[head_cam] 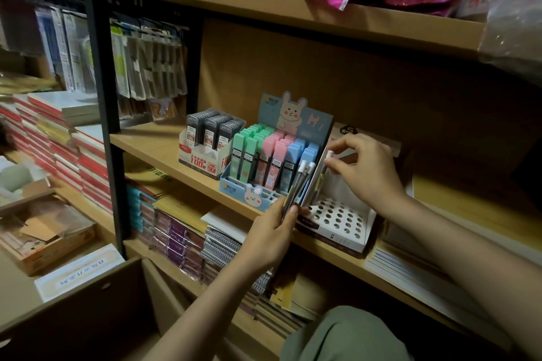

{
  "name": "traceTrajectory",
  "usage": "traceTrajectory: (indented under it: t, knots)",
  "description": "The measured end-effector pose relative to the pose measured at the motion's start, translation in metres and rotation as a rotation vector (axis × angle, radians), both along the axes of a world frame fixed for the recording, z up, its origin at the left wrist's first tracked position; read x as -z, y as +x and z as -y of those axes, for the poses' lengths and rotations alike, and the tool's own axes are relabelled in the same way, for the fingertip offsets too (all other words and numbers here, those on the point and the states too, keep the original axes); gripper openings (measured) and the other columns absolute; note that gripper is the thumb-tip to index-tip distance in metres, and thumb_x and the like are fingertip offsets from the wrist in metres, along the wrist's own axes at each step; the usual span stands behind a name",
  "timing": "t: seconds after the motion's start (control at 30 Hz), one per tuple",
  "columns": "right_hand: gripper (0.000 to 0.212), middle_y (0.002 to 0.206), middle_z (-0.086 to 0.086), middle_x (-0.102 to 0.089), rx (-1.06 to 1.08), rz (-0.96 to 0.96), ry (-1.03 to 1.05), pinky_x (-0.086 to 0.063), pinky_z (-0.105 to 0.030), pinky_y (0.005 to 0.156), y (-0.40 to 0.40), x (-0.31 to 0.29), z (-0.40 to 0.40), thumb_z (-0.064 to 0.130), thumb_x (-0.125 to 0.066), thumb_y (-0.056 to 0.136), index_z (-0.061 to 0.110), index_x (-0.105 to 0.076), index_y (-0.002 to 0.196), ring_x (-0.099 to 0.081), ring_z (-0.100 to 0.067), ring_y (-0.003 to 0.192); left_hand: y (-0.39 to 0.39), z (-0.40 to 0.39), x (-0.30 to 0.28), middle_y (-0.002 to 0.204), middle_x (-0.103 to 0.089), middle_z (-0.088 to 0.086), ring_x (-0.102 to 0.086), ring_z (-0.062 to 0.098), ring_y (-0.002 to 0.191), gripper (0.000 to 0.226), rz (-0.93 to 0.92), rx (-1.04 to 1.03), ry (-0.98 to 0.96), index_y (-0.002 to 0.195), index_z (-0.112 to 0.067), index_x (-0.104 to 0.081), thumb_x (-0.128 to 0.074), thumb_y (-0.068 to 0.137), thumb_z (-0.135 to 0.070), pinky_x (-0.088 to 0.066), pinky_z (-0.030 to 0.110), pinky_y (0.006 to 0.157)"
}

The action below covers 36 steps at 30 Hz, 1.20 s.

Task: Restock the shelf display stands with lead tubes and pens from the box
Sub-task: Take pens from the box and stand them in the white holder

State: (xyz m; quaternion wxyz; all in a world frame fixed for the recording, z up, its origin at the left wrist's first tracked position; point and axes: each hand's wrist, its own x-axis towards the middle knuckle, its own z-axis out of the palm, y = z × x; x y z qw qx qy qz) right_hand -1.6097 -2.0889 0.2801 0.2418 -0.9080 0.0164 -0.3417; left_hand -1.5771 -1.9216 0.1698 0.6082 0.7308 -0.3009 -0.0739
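My left hand (274, 233) grips a small bunch of pens (299, 184) with white caps, held upright in front of the shelf edge. My right hand (365, 167) pinches the white top of a single pen (324, 168) that stands at the back left of the white pen stand (341, 218), whose top is full of round holes. Left of it, the blue bunny display stand (264, 198) holds rows of green, pink and blue lead tubes (265, 160). Further left a red-and-white box (202, 160) holds dark grey lead tubes (215, 129).
The wooden shelf (152, 142) carries the stands; an upper shelf (293, 9) hangs close above. Stacked notebooks (181, 237) fill the shelf below. A brown cardboard box (88, 311) stands open at the lower left. A black metal post (102, 102) borders the shelf's left.
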Motion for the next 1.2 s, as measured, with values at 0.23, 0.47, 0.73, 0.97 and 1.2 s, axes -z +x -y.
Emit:
traceTrajectory:
  t: [0.23, 0.47, 0.73, 0.97, 1.2]
  knots:
    - [0.010, 0.095, 0.005, -0.064, 0.005, 0.008, -0.049, -0.060, -0.033, 0.075, -0.001, 0.003, -0.003, 0.015, -0.077, 0.083, 0.017, -0.068, 0.088, -0.067, -0.010, 0.079, 0.002, 0.000, 0.000, 0.113, -0.067, -0.008, -0.058, 0.003, 0.089, 0.024, -0.002, -0.002, 0.005, 0.113, -0.026, -0.059, -0.038, 0.104, -0.032, -0.045, 0.028, 0.081]
    - [0.014, 0.100, 0.004, -0.063, 0.011, -0.038, -0.068, -0.058, -0.030, 0.080, -0.001, 0.010, -0.008, 0.014, -0.077, 0.083, 0.017, -0.071, 0.094, -0.064, -0.007, 0.081, -0.001, -0.002, -0.005, 0.117, -0.067, -0.008, -0.057, 0.009, 0.111, 0.026, -0.016, -0.014, 0.041, 0.114, -0.025, -0.061, -0.037, 0.104, -0.031, -0.044, 0.036, 0.097]
    - [0.031, 0.094, 0.003, -0.072, -0.122, -0.189, 0.341, -0.060, -0.028, 0.076, -0.016, -0.010, -0.010, 0.022, -0.064, 0.093, 0.017, -0.065, 0.124, -0.070, -0.017, 0.081, -0.010, -0.007, -0.018, 0.075, -0.056, -0.003, -0.045, 0.010, 0.063, 0.025, -0.439, 0.343, -0.369, 0.112, -0.013, -0.055, -0.037, 0.103, -0.029, -0.039, 0.020, 0.057]
    - [0.019, 0.090, -0.003, -0.076, -0.290, -0.270, 0.535, -0.059, -0.025, 0.070, -0.025, -0.010, -0.021, 0.024, -0.069, 0.089, 0.020, -0.070, 0.107, -0.072, -0.019, 0.085, -0.016, 0.000, -0.027, 0.071, -0.042, -0.002, -0.036, 0.010, 0.061, 0.028, -0.530, 0.580, -0.410, 0.114, -0.014, -0.056, -0.045, 0.096, -0.033, -0.033, 0.022, 0.058]
    - [0.013, 0.094, -0.011, -0.076, -0.308, -0.313, 0.687, -0.060, -0.024, 0.072, -0.026, -0.016, -0.013, 0.010, -0.067, 0.090, 0.011, -0.070, 0.103, -0.072, -0.021, 0.084, -0.019, 0.005, -0.034, 0.073, -0.038, -0.005, -0.030, 0.008, 0.059, 0.027, -0.445, 0.562, -0.393, 0.104, -0.017, -0.045, -0.043, 0.099, -0.044, -0.024, 0.021, 0.054]
